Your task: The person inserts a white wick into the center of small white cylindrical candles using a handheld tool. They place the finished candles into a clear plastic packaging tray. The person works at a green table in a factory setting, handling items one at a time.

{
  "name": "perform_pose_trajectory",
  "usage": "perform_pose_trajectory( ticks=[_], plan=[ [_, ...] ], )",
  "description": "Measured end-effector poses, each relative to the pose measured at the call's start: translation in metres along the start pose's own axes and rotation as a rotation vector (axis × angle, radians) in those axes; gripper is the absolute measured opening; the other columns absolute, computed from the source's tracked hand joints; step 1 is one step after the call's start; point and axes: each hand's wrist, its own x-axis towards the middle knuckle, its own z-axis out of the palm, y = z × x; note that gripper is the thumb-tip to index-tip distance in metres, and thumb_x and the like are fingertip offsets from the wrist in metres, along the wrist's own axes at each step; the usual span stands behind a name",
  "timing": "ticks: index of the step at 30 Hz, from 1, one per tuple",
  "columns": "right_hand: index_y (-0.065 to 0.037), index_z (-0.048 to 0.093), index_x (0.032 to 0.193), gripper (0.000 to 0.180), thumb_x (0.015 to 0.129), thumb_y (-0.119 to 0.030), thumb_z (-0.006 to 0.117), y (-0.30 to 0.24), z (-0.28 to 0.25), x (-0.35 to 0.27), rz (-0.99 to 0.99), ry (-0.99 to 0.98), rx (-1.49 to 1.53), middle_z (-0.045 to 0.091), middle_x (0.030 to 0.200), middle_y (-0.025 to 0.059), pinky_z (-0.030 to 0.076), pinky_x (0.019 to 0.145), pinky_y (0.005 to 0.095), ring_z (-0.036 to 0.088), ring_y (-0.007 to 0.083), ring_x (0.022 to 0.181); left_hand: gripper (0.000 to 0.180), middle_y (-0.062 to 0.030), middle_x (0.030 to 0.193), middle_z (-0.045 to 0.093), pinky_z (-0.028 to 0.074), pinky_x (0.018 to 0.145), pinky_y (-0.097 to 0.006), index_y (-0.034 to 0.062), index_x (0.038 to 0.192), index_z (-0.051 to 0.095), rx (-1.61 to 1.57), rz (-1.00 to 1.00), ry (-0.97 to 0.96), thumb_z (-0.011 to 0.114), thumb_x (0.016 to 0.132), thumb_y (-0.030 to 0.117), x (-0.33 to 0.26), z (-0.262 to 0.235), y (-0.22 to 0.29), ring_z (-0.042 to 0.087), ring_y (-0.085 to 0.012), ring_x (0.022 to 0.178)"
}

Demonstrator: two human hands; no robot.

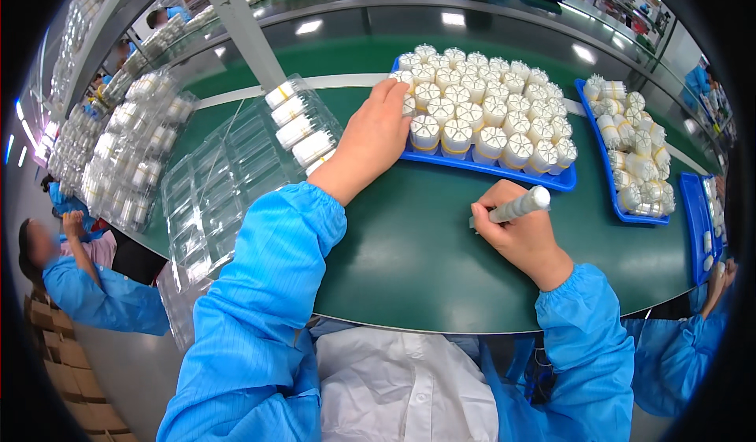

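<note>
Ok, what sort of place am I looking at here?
Most likely a factory assembly or packing line: a long green worktable, blue trays packed with similar white cylindrical parts, and a seated co-worker in a matching blue sleeve.

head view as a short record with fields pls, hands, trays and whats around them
left hand: at the left edge of the full tray, fingers against the white cylinders there
right hand: gripping a pale grey pen-shaped tool, above the green table
full tray: blue, white cylinders standing in rows
second tray: blue, to the right, cylinders jumbled
clear plastic tray: left of the left hand, cylinders along its right side
people nearby: blue sleeve at left, hand at far right
</note>
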Motion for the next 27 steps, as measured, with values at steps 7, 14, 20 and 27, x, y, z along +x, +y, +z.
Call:
perform_pose_trajectory(
  ticks=[7,14,20,27],
  plan=[
    [-0.002,0.066,0.084,0.013,0.086,-0.009,0.077,-0.004,-0.01,0.002,0.072,0.036,0.1,0.066,0.074,0.0062,0.048,0.056,0.0314,0.063,0.0163,0.065,0.037,-0.0143,0.12,0.063,0.053,0.088,-0.036,0.002,0.121,0.064,-0.048,0.004,0.217,0.074,0.086,0.009,-0.002,-0.027,0.01,0.065,-0.0285,0.104],
    [-0.002,0.068,0.079,0.01,0.085,-0.004,0.076,-0.018,-0.014,0.006,0.011,0.144,0.246,0.065,0.072,0.0047,0.044,0.056,0.0292,0.06,0.0137,0.064,0.047,-0.0141,0.111,0.066,0.053,0.086,-0.04,0.0025,0.12,0.065,-0.419,0.139,-0.318,0.083,0.078,0.014,-0.065,-0.046,0.077,0.064,-0.0316,0.1],
    [-0.002,0.068,0.08,0.01,0.084,-0.005,0.076,-0.02,-0.01,0.0,-0.047,0.099,0.169,0.064,0.075,0.0055,0.046,0.057,0.0305,0.061,0.0155,0.065,0.051,-0.0155,0.113,0.064,0.052,0.087,-0.044,0.0009,0.121,0.062,-0.463,0.193,-0.365,0.083,0.079,0.019,-0.072,-0.034,0.084,0.061,-0.0355,0.102],
    [-0.002,0.067,0.079,0.011,0.084,-0.005,0.076,-0.019,-0.005,0.0,-0.051,0.065,0.136,0.063,0.074,0.0056,0.044,0.055,0.0318,0.059,0.016,0.064,0.056,-0.0132,0.111,0.065,0.052,0.083,-0.04,0.0034,0.122,0.063,-0.463,0.12,-0.324,0.088,0.074,0.016,-0.075,-0.037,0.093,0.063,-0.0303,0.099]
  ],
)
